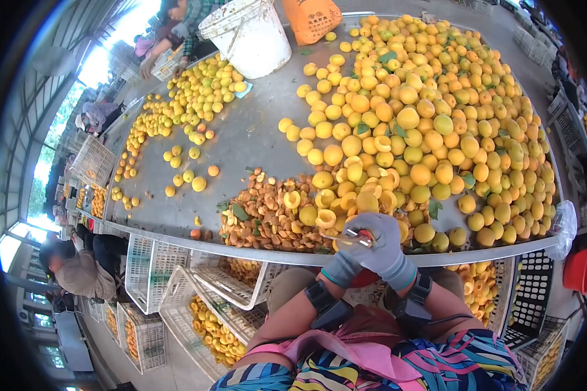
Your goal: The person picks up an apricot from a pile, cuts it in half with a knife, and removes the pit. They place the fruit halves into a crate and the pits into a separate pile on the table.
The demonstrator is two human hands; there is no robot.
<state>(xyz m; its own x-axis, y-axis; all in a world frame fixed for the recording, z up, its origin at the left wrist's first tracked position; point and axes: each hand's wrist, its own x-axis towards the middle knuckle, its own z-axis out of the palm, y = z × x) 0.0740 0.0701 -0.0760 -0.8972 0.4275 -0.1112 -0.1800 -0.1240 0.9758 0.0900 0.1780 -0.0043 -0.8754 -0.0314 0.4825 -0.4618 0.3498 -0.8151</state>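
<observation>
Head view: both grey-gloved hands, left hand [343, 264] and right hand [386, 251], close together around a small red-handled knife [360, 236] at the grey metal table [241, 140] edge. Halved yellow apricots [332, 195] and brown pits [267, 218] form small piles; whole yellow-orange apricots [437, 111] largely remain.

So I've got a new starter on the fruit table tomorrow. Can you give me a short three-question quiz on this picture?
1. True or false: both hands wear grey gloves.
2. What lies left of the hands: (a) whole fruit, (b) pits, (c) leaves only?
3. Which container stands at the table's far edge?

Key:
1. True: the right hand and left hand are gloved and meet at the table edge, around a small tool.
2. (b), the pits.
3. The white bucket.
</observation>
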